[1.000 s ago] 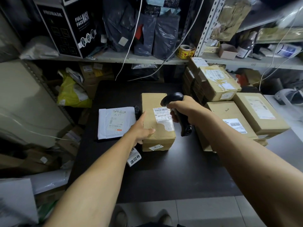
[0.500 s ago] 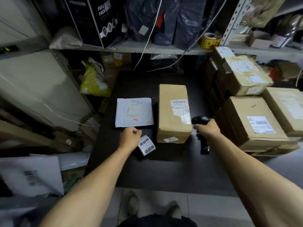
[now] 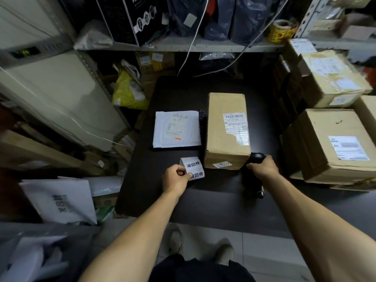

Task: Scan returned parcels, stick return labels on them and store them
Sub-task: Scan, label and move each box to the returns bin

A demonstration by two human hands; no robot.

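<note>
A long brown cardboard parcel (image 3: 226, 131) with a white shipping label lies on the black table (image 3: 203, 200). To its left lies a flat white mailer parcel (image 3: 177, 129). My left hand (image 3: 176, 181) pinches a strip of white return labels (image 3: 193, 168) with black characters, just in front of the parcel's near left corner. My right hand (image 3: 262, 167) grips a black barcode scanner (image 3: 255, 175), its handle down on the table at the parcel's near right corner.
Several taped cardboard boxes (image 3: 333, 143) are stacked along the table's right side. A shelf (image 3: 183, 45) behind holds dark bags, a black box and a yellow tape roll (image 3: 281, 31). Yellow and white mailers and cartons crowd the floor at left. My feet stand below the table's near edge.
My right hand has come back from over the brown parcel and lowered the scanner to the table. My left hand left the parcel and now holds the label strip up.
</note>
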